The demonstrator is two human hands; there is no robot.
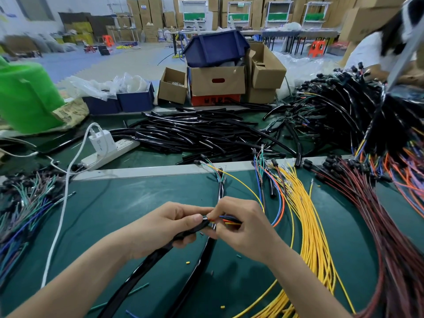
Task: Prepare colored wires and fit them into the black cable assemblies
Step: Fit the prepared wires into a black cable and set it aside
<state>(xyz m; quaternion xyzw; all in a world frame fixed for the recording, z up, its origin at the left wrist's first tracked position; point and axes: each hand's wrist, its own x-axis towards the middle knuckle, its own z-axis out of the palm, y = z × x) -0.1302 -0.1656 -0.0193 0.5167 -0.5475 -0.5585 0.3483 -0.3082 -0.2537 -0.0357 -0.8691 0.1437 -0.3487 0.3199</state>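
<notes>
Currently, left hand point(167, 226) grips black sleeve point(146, 267), mouth rightward; right hand point(245, 228) pinches colored wires point(229, 220), tips at that mouth.

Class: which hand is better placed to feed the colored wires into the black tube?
Likely the right hand: it pinches the wires at the tube, which the left hand grips.
</notes>
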